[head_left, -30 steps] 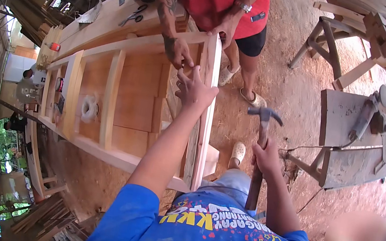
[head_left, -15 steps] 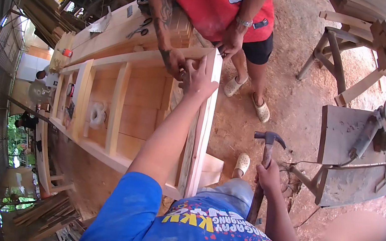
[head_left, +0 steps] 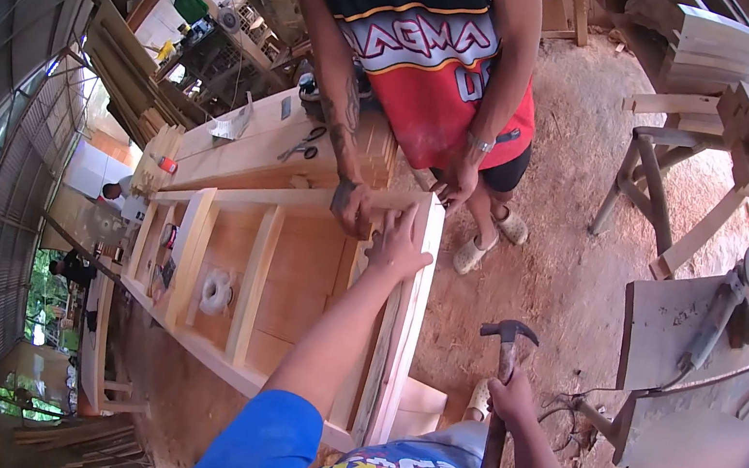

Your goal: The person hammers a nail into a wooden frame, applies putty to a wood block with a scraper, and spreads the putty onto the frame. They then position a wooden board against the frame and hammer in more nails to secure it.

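My left hand grips the end rail of a long wooden frame near its far corner, with the thumb over the outer side and the fingers spread across the wood. Off to the right, my right hand is wrapped around the handle of a claw hammer. The hammer is upright in view, its head apart from the frame. Opposite me, a co-worker's hand holds the frame's far side rail, close to my left fingers. The co-worker's other hand is at the frame's corner; what it holds is too small to tell.
Scissors lie on stacked boards behind the frame. A white roll shows between the crosspieces. At right, an angle grinder rests on a worn bench, near a wooden trestle. Sawdust covers the floor.
The view has tilted up, so the frame and co-worker appear lower and further right. My left hand remains on the frame's corner, and the hammer stays in my right hand.
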The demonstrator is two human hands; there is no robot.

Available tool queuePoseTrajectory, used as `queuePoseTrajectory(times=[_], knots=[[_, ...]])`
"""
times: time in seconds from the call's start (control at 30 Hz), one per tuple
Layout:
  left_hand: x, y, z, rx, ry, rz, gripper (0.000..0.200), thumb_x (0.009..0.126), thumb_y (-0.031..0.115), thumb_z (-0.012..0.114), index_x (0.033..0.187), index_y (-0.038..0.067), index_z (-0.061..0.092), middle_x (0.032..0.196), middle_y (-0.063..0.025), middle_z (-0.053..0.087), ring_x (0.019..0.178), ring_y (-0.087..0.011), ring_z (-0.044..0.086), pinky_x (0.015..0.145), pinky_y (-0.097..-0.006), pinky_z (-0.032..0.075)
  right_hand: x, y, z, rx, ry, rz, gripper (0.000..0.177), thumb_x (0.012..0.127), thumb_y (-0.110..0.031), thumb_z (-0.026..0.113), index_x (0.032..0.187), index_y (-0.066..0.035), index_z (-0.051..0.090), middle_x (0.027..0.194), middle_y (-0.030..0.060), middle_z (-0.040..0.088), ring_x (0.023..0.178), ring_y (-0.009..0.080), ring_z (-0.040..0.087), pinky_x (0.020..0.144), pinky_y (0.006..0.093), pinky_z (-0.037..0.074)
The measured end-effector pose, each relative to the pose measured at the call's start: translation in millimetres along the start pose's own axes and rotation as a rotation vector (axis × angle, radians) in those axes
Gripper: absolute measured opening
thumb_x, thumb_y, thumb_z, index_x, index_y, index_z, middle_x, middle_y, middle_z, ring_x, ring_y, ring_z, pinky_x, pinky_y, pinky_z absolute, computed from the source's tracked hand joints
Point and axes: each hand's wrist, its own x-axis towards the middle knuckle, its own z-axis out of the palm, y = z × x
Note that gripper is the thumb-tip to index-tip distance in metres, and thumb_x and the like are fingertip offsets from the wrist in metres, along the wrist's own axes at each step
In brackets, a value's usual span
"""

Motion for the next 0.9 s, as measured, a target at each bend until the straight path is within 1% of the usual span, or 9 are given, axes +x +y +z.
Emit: queuePoseTrajectory(times=[0.17,0.2,0.23,0.27,0.33,0.43,0.57,0.7,0.9], knots=[[10,-23,23,-0.077,0.078,0.072,0.116,0.072,0.032,0.086,0.167,0.034,0.019,0.169,-0.0123,0.019,0.148,-0.0450,0.037,0.112,-0.0738,0.035,25,14,10,0.019,-0.037,-0.057,0.016,0.092,-0.014,0.063,0.095,0.000,0.056,0.072,0.0112,0.067,0.057,0.0216,0.067,0.053,0.0385,0.053],[0,-2,3,-0.010,-0.013,-0.051,0.116,0.071,0.032,0.085,0.167,0.033,0.021,0.171,-0.0134,0.016,0.151,-0.0436,0.034,0.114,-0.0733,0.033,22,-15,6,0.051,-0.078,-0.031,0.017,0.091,-0.015,0.063,0.095,0.000,0.057,0.073,0.0114,0.067,0.058,0.0211,0.067,0.054,0.0381,0.053],[-1,-1,2,0.013,0.005,-0.033,0.115,0.069,0.033,0.085,0.166,0.033,0.023,0.169,-0.0141,0.019,0.150,-0.0460,0.035,0.115,-0.0727,0.032,23,-28,5,0.107,-0.086,-0.077,0.015,0.094,-0.014,0.063,0.097,-0.002,0.055,0.070,0.0074,0.063,0.056,0.0177,0.063,0.052,0.0353,0.052],[-5,4,-5,0.018,-0.006,-0.019,0.115,0.068,0.033,0.084,0.166,0.032,0.024,0.167,-0.0147,0.022,0.147,-0.0478,0.038,0.115,-0.0712,0.033,28,-41,5,0.162,-0.092,-0.134,0.013,0.097,-0.013,0.062,0.098,-0.003,0.054,0.068,0.0035,0.059,0.054,0.0143,0.060,0.050,0.0325,0.050],[-7,10,-10,0.089,-0.005,-0.034,0.115,0.068,0.034,0.082,0.166,0.033,0.023,0.164,-0.0183,0.024,0.143,-0.0496,0.042,0.117,-0.0588,0.040,25,-77,4,0.369,-0.084,-0.212,0.017,0.098,-0.016,0.064,0.105,-0.004,0.054,0.075,0.0043,0.061,0.057,0.0150,0.061,0.053,0.0333,0.052],[-7,8,-6,0.094,0.032,-0.020,0.115,0.068,0.035,0.081,0.167,0.029,0.022,0.162,-0.0244,0.024,0.141,-0.0509,0.044,0.116,-0.0537,0.042,7,-97,15,0.715,-0.142,-0.098,0.017,0.102,-0.016,0.063,0.107,-0.006,0.050,0.074,0.0017,0.057,0.056,0.0126,0.059,0.052,0.0313,0.051],[-8,15,-12,0.151,0.023,0.006,0.115,0.068,0.037,0.080,0.167,0.025,0.023,0.160,-0.0272,0.026,0.138,-0.0502,0.047,0.115,-0.0512,0.043,20,-74,35,0.668,-0.057,-0.005,0.024,0.102,-0.018,0.066,0.113,-0.009,0.047,0.073,0.0015,0.054,0.053,0.0122,0.055,0.049,0.0312,0.050],[-1,0,1,0.214,0.099,0.101,0.114,0.068,0.039,0.080,0.166,0.020,0.027,0.157,-0.0275,0.033,0.136,-0.0490,0.050,0.114,-0.0493,0.044,46,-71,46,0.699,-0.044,-0.128,0.024,0.102,-0.017,0.066,0.113,-0.008,0.047,0.073,0.0014,0.054,0.054,0.0116,0.055,0.049,0.0302,0.049],[-1,13,-9,0.213,-0.007,-0.002,0.112,0.069,0.043,0.085,0.165,0.020,0.031,0.148,-0.0247,0.047,0.132,-0.0444,0.056,0.111,-0.0484,0.047,72,-100,65,0.718,-0.099,-0.273,0.027,0.102,-0.019,0.066,0.117,-0.005,0.048,0.072,0.0012,0.056,0.054,0.0095,0.056,0.048,0.0270,0.047]])
